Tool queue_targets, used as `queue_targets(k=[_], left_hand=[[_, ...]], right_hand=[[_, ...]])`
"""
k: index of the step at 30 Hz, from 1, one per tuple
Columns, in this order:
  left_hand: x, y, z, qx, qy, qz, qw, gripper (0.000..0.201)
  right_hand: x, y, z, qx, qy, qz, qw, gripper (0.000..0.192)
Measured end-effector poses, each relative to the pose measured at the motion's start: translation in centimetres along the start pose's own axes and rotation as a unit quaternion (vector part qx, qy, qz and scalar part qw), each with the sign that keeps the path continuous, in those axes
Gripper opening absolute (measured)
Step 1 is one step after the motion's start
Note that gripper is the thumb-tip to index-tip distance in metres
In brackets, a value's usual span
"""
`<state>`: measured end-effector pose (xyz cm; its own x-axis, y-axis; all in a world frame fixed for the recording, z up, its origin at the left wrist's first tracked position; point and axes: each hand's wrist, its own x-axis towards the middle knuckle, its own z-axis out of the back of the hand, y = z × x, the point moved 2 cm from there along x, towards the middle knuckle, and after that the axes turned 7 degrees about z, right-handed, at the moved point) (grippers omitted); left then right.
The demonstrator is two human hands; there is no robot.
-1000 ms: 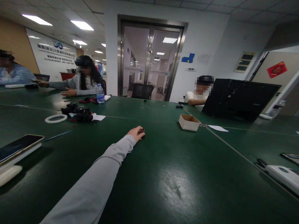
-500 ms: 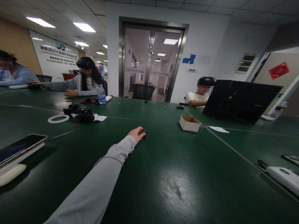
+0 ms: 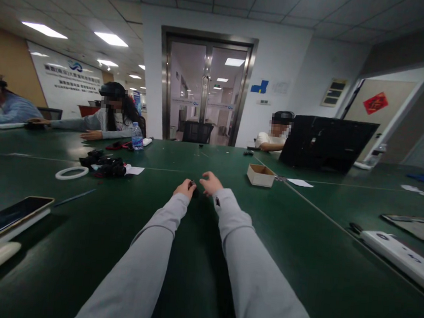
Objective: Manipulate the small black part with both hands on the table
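Observation:
My left hand (image 3: 184,188) is closed on a small dark object (image 3: 192,182) over the green table (image 3: 196,251). The fingers cover much of that object, so its kind cannot be made out. Just to its right is my right hand (image 3: 211,184), with its fingers apart and pointing toward the left hand. Nothing shows between the right fingers, and a small gap separates the two hands. Both arms reach forward in light grey sleeves.
An open box (image 3: 261,175) stands right of my hands, beside a paper sheet (image 3: 299,183). Leftward lie a white ring (image 3: 71,173), black gear (image 3: 112,166) and a phone (image 3: 6,222). A white power strip (image 3: 400,257) lies right. Several people sit across, near a monitor (image 3: 326,144).
My right hand has come into view from the right and is now close to the left hand. The left hand still holds the small dark object. The whole view has shifted slightly.

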<state>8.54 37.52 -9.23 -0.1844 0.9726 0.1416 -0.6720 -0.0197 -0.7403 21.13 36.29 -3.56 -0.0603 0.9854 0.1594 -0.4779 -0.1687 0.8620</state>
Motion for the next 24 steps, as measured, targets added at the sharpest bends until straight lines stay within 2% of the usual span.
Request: queue_targets(k=[2, 4, 6, 9, 12, 17, 24], left_hand=[[0.2, 0.0, 0.1, -0.018, -0.013, 0.003, 1.000, 0.018], [0.5, 0.0, 0.0, -0.050, -0.038, 0.008, 0.998, 0.017], [0.7, 0.0, -0.2, -0.095, -0.062, 0.013, 0.993, 0.017], [1.0, 0.0, -0.7, -0.159, -0.085, 0.017, 0.983, 0.018], [1.3, 0.0, -1.0, -0.203, -0.088, 0.016, 0.975, 0.017], [1.3, -0.1, -1.0, -0.260, -0.073, -0.007, 0.963, 0.014], [0.7, -0.4, -0.4, -0.315, -0.030, -0.037, 0.948, 0.009]], right_hand=[[0.9, -3.0, -1.4, 0.105, -0.011, -0.074, 0.992, 0.022], [0.9, -4.5, -2.1, 0.220, -0.019, -0.094, 0.971, 0.018], [0.7, -4.7, -2.3, 0.318, -0.016, -0.088, 0.944, 0.015], [0.4, -4.3, -2.6, 0.407, 0.012, -0.072, 0.910, 0.011], [0.4, -4.0, -3.1, 0.450, 0.022, -0.055, 0.891, 0.009], [0.7, -3.9, -3.7, 0.465, 0.004, -0.053, 0.884, 0.009], [0.2, -4.4, -2.3, 0.462, 0.036, -0.058, 0.884, 0.013]])
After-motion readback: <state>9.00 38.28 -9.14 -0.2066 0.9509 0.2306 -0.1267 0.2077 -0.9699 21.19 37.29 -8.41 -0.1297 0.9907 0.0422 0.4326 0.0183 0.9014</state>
